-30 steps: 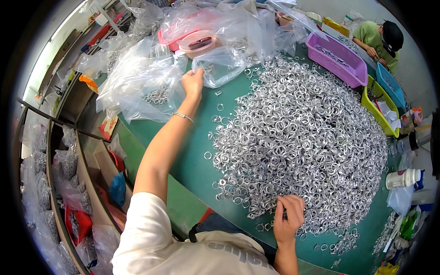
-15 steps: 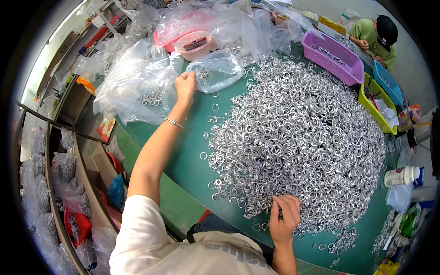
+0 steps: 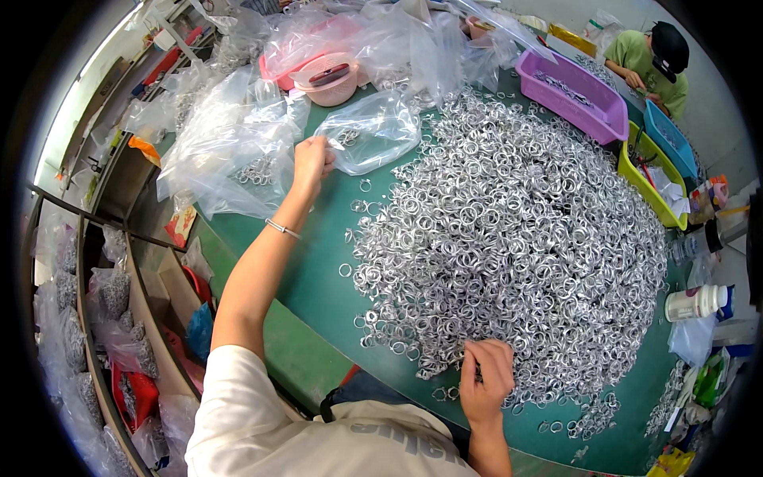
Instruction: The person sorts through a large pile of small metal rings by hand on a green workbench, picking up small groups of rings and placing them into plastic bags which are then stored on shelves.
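Observation:
Spread over the green table is a large heap of silver metal rings (image 3: 517,238). My left hand (image 3: 312,164), with a bracelet on its wrist, is closed on the near left edge of a clear plastic bag (image 3: 373,135). A few rings lie inside that bag. Beside it, to the left, another clear bag (image 3: 230,151) also has rings in or under it. At the heap's near edge rests my right hand (image 3: 487,381), fingers curled together among the rings. Whatever its fingertips pinch is hidden.
A purple basket (image 3: 576,95), a yellow-green basket (image 3: 653,179) and a blue basket (image 3: 669,135) line the far right. A pink bowl (image 3: 330,83) stands at the back. Shelves with bagged rings (image 3: 115,290) run along the left. A person (image 3: 644,67) sits at far right.
My left hand has come a little nearer to me, and the clear bag has slid nearer with it. My right hand stays at the heap's near edge.

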